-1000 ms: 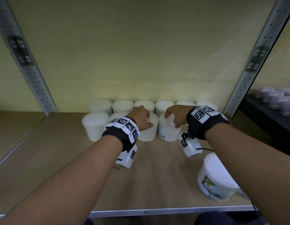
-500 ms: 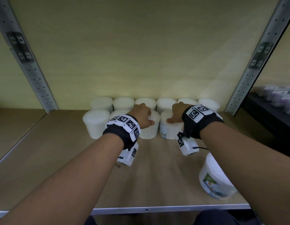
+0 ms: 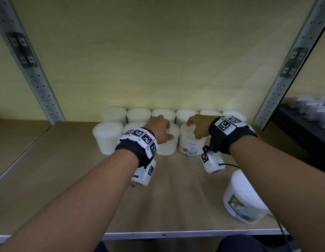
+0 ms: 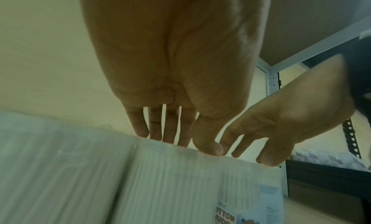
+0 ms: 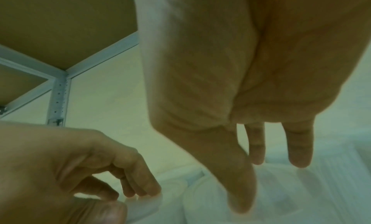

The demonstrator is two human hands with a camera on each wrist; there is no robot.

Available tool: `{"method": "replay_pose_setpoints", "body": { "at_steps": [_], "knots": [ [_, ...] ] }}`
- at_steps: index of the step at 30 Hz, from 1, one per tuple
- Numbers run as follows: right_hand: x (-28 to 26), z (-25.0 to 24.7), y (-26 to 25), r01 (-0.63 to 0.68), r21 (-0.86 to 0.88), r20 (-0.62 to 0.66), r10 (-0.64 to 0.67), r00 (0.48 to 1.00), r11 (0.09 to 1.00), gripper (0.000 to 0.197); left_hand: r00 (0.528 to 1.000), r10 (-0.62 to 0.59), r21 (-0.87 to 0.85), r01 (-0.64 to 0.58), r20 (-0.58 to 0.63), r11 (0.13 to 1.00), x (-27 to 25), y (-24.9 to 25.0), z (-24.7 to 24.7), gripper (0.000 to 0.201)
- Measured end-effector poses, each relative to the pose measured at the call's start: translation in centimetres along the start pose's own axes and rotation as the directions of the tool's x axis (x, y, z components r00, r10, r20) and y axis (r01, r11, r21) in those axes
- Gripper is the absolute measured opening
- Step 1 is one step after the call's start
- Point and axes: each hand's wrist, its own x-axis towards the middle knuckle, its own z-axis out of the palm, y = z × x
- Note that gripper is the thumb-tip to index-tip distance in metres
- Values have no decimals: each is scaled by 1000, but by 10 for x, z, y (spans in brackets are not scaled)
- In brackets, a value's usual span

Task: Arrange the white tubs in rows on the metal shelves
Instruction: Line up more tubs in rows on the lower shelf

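Several white tubs form a back row [image 3: 139,114] against the wall, with a second row in front of it. My left hand [image 3: 160,131] arches over the top of a ribbed white tub [image 3: 168,148] in that second row. Its fingers [image 4: 170,132] reach past the far rim and the thumb lies on the near rim, so it grips this tub [image 4: 170,179]. Beside it my right hand [image 3: 196,126] grips the top of a labelled white tub [image 3: 188,146] the same way, thumb down the front. One more labelled tub [image 3: 243,197] stands alone at the front right.
The wooden shelf board [image 3: 176,197] ends in a metal front edge [image 3: 163,234]. Perforated metal uprights [image 3: 40,88] [image 3: 285,79] stand at both sides. A dark neighbouring shelf [image 3: 303,135] with wrapped packs lies to the right.
Both hands have moved a little farther in with their tubs, toward the back row. The labelled tub now stands close beside the left hand's tub.
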Motion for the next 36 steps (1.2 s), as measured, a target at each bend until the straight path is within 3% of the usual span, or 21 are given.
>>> {"method": "replay_pose_setpoints", "body": {
  "at_steps": [5, 9, 13, 27, 36],
  "knots": [
    [2, -3, -2, -107, 4, -161, 106, 981, 994, 53, 1000, -2, 1, 2, 7, 1000, 0, 0, 0, 52],
    [5, 7, -2, -111, -12, -102, 109, 989, 994, 66, 1000, -4, 10, 4, 11, 1000, -1, 1, 0, 52],
    [6, 11, -2, -127, -32, -126, 123, 984, 991, 69, 1000, -5, 9, 5, 7, 1000, -1, 1, 0, 51],
    [-3, -3, 4, 75, 1, -25, -75, 997, 997, 62, 1000, -1, 1, 1, 12, 1000, -1, 0, -1, 51],
    [0, 0, 14, 120, 27, -38, -119, 992, 992, 63, 1000, 4, 1, -4, 14, 1000, -1, 0, 0, 51]
  ]
}}
